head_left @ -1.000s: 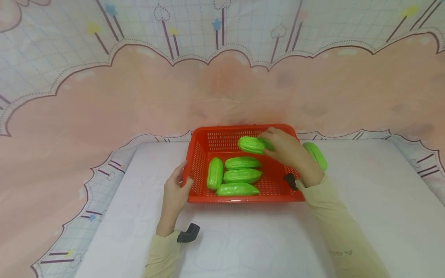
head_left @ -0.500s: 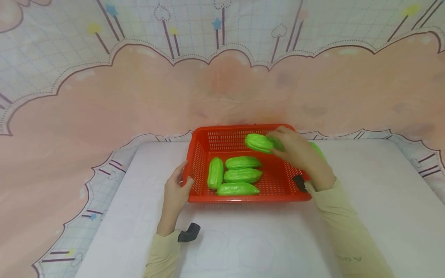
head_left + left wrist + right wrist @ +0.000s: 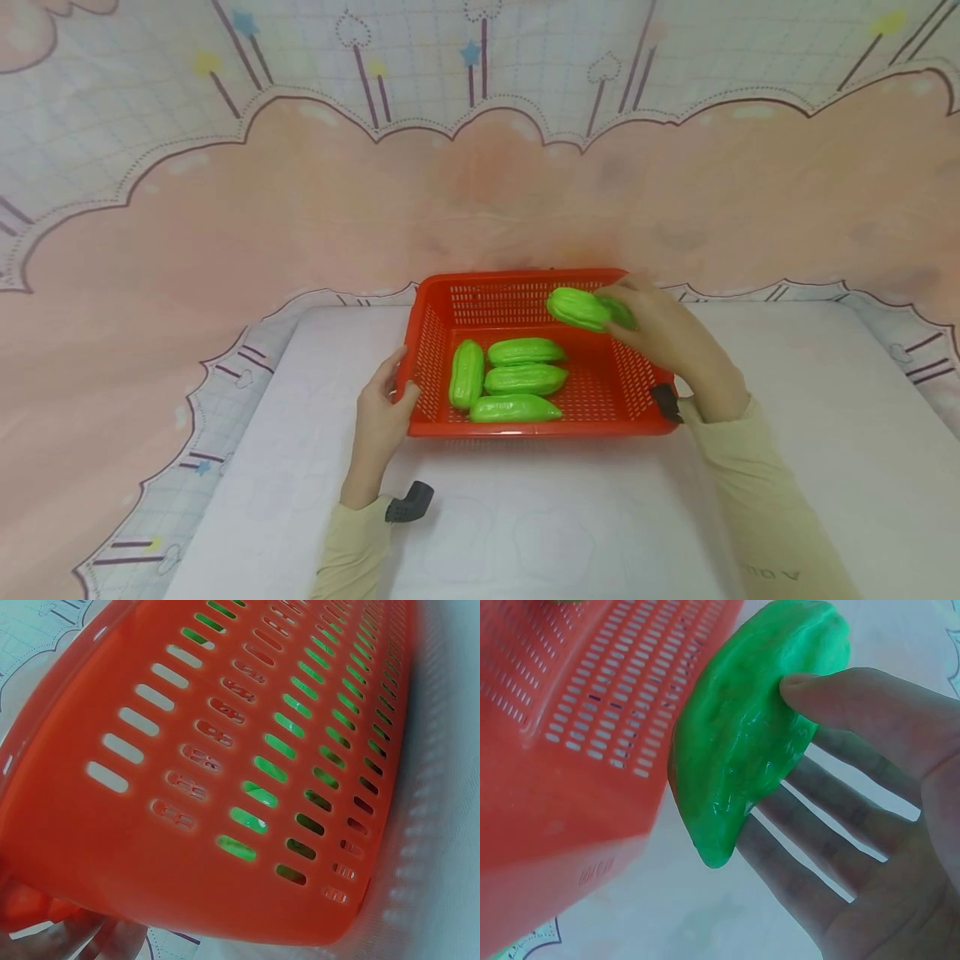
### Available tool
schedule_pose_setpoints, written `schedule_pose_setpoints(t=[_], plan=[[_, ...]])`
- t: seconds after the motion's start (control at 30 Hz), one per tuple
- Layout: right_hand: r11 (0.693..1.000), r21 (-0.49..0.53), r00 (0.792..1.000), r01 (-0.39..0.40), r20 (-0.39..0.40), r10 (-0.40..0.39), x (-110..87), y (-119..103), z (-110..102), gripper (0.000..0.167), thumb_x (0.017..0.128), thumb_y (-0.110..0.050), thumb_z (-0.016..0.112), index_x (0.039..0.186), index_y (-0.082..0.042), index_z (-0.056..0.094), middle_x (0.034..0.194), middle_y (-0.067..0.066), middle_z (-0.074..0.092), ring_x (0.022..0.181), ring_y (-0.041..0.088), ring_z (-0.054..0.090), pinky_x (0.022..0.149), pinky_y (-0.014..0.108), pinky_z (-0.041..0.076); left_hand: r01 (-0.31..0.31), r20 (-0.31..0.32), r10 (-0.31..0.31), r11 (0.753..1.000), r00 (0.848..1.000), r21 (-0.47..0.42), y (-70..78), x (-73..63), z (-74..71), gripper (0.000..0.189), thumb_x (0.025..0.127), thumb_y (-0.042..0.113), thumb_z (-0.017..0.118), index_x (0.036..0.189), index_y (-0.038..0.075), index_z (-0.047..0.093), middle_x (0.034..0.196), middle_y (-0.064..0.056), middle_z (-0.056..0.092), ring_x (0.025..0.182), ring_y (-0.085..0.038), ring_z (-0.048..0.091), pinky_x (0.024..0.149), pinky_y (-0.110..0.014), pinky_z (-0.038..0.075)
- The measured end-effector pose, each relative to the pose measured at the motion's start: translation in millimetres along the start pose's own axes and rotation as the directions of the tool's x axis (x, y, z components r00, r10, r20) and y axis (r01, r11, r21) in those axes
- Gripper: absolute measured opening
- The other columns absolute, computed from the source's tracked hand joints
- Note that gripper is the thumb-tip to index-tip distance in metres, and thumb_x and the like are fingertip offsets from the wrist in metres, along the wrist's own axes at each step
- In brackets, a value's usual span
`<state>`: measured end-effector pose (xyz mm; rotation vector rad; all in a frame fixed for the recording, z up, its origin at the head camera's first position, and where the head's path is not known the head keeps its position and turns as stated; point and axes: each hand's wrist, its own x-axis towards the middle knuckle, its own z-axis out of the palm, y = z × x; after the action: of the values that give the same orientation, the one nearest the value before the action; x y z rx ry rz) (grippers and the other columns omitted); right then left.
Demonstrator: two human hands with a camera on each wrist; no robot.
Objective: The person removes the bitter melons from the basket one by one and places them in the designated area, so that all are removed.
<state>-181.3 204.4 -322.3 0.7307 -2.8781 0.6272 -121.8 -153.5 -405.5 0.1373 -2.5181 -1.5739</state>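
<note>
A red plastic basket [image 3: 465, 429] with slotted walls stands on the table. Inside it lie several glossy, ridged green bitter melons [image 3: 525, 379], most of them in a stack of rows and one standing crosswise at the left. My left hand [image 3: 382, 417] grips the basket's left rim, with the thumb over the edge; the left wrist view shows mainly the slotted outer wall [image 3: 112, 847]. With thumb and fingers, my right hand [image 3: 656, 329] holds another bitter melon [image 3: 577, 309] above the basket's back right part. Seen from the right wrist, this melon [image 3: 742, 742] is pinched near one end.
The basket rests on a white-covered table [image 3: 525, 517]. Behind it hangs a pink, cloud-patterned cloth [image 3: 480, 200]. My right forearm [image 3: 720, 392] crosses over the basket's right rim.
My right hand has moved to the right with the bitter melon, towards the right rim. The melon on the table to the right is now hidden behind my arm. My left hand stays put.
</note>
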Motion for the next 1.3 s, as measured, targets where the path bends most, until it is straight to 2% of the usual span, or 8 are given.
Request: schedule_pose_setpoints(t=[0.4, 0.7, 0.97, 1.3], plan=[[0.999, 0.010, 0.998, -0.039, -0.045, 0.039, -11.4, 6, -3, 0.040, 0.087, -0.009, 0.074, 0.125, 0.001, 0.064, 0.112, 0.016, 0.060, 0.100, 0.032, 0.056, 0.090, 0.050, 0.052, 0.008, 0.010, -0.008, 1.000, 1.000, -0.011, 0.1, -0.3, -0.5, 0.056, 0.093, 0.002, 0.052, 0.148, 0.009, 0.045, 0.145, -0.017, 0.052, 0.120, -0.036, 0.059, 0.097, -0.050, 0.054], [1.000, 0.011, 0.995, -0.011, -0.094, 0.012, -20.8, 15, -5, 0.036, 0.085, -0.006, 0.073, 0.120, 0.002, 0.065, 0.104, 0.015, 0.059, 0.089, 0.031, 0.054, 0.081, 0.046, 0.049, 0.006, 0.012, -0.006, 1.000, 1.000, -0.014, 0.4, -2.0, 0.7, 0.056, 0.093, 0.002, 0.051, 0.148, 0.009, 0.046, 0.145, -0.017, 0.052, 0.118, -0.034, 0.060, 0.096, -0.047, 0.055], [0.998, 0.005, 0.995, -0.057, -0.082, 0.058, -26.2, 21, -9, 0.042, 0.088, -0.010, 0.071, 0.127, 0.001, 0.061, 0.124, 0.021, 0.056, 0.103, 0.038, 0.057, 0.089, 0.057, 0.051, 0.024, 0.011, -0.024, 1.000, 1.000, -0.010, -2.7, 0.2, -0.4, 0.056, 0.093, 0.005, 0.053, 0.148, 0.012, 0.046, 0.145, -0.013, 0.052, 0.121, -0.033, 0.059, 0.098, -0.047, 0.053], [0.997, 0.022, 0.992, -0.078, -0.101, 0.080, -39.3, 33, -10, 0.049, 0.087, -0.007, 0.072, 0.133, 0.001, 0.058, 0.125, 0.020, 0.056, 0.103, 0.038, 0.057, 0.088, 0.058, 0.051, 0.024, 0.016, -0.024, 1.000, 1.000, -0.018, -3.8, 0.1, -0.4, 0.056, 0.094, 0.005, 0.053, 0.148, 0.012, 0.045, 0.147, -0.013, 0.050, 0.124, -0.034, 0.057, 0.100, -0.047, 0.052]])
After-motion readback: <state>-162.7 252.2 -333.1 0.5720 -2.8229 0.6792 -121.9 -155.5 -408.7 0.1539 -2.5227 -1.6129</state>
